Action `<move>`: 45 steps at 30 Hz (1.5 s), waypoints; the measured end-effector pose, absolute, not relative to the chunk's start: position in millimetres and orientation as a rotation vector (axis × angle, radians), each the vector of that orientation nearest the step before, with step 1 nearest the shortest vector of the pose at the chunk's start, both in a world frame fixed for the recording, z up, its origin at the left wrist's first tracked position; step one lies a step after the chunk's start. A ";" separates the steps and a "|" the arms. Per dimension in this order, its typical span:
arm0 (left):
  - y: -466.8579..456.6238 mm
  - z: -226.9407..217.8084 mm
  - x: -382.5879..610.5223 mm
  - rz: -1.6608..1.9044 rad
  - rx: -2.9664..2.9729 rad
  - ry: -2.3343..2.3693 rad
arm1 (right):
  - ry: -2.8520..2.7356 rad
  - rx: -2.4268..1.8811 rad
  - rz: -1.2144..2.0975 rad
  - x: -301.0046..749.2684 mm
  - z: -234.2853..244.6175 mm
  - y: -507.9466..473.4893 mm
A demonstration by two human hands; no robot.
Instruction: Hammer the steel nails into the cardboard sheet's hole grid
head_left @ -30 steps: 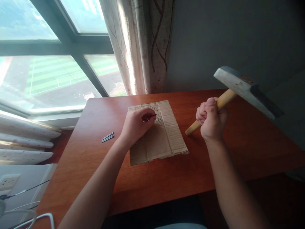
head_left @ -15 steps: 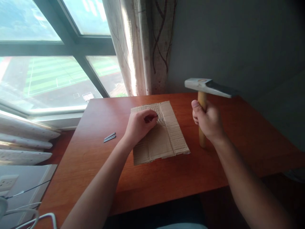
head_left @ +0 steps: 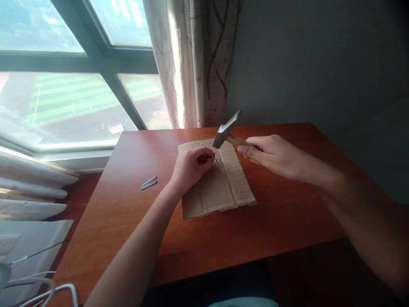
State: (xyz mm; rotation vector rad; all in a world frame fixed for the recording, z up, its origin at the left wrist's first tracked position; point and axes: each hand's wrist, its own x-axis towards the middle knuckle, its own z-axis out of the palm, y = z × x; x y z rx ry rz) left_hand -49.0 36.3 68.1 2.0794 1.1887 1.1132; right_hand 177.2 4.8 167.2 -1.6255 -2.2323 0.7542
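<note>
My right hand (head_left: 266, 153) is wrapped round the wooden handle of a hammer (head_left: 223, 131). The hammer's metal head hangs low, just above and beside the fingertips of my left hand (head_left: 193, 164). Thumb and forefinger of that left hand are pinched together on a nail, mostly hidden by the fingers, over a piece of cardboard (head_left: 220, 192). Rows of small dark holes pattern the cardboard's far part, and a few small shiny marks or nail heads show close to the fingertips. Left of the cardboard lie several loose nails (head_left: 148, 183).
The cardboard rests on a reddish-brown wooden table (head_left: 121, 221). A window (head_left: 105, 64) and a patterned curtain (head_left: 198, 64) stand behind it. White cables (head_left: 68, 288) run at the lower left, near a wall socket (head_left: 8, 245).
The hammer has swung down and left from its raised, upright position, and its head is now by my left fingertips. My left hand keeps its pinch on the cardboard.
</note>
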 end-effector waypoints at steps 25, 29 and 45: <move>36.1 70.9 -47.5 1.071 2.092 1.189 | -2.219 -1.638 0.793 170.7 161.5 0.5; 35.9 71.0 -47.4 1.057 2.097 1.201 | -2.219 -1.634 0.819 168.8 162.1 0.1; 37.1 71.1 -49.0 0.977 2.147 1.211 | -2.192 -1.655 0.774 173.6 161.0 0.1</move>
